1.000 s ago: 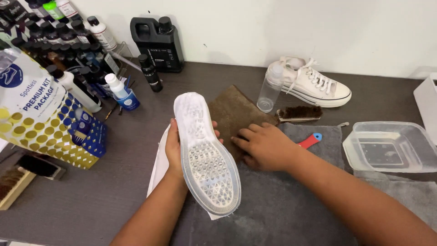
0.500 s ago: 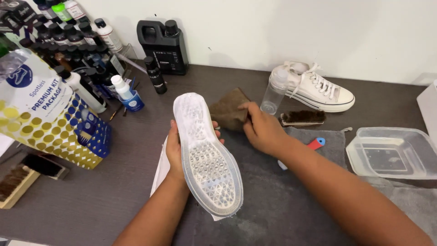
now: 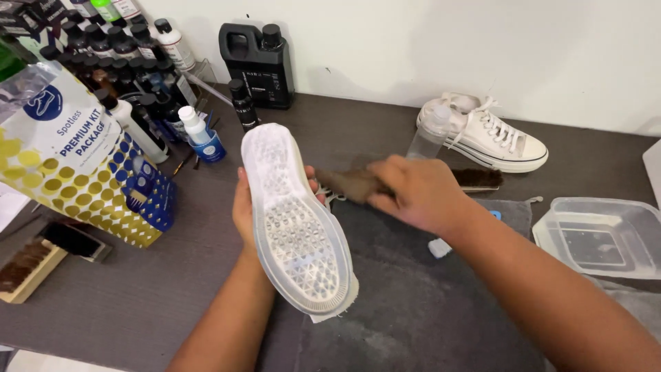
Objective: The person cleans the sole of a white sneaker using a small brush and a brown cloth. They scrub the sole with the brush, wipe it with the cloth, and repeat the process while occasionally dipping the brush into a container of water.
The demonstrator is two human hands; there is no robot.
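Head view, looking down on a dark surface (image 3: 124,303) crowded with shoe-care gear. Left hand (image 3: 242,207), grip wrapped around a white sneaker (image 3: 292,217) from behind, thumb and fingertips showing past either edge, sole turned up toward the camera, toe end nearest the body, heel pointing away. Textured translucent sole, lifted clear of a grey towel (image 3: 420,303) spread beneath. Right hand (image 3: 416,189), grip closed on a bunched brown cloth (image 3: 348,184), blurred, held just beside the upper right edge of the sneaker; whether cloth and shoe touch, not clear. Behind the right hand, a clear plastic bottle (image 3: 428,138) standing upright, a dark-bristled brush (image 3: 478,179) lying flat beside it, partly hidden by the hand. Farther back near the wall, a second white sneaker (image 3: 492,134) resting upright with laces tied. At the right edge, a clear plastic tub (image 3: 599,238) on the towel. At the back centre, a black jug (image 3: 258,58) against the wall, a slim black bottle (image 3: 244,105) just before it. On the left, a cluster of small dark bottles (image 3: 120,72), a small white-capped bottle (image 3: 200,134), and a blue-and-gold dotted box (image 3: 89,186). Lower left corner, a wooden brush (image 3: 27,265) lying flat.
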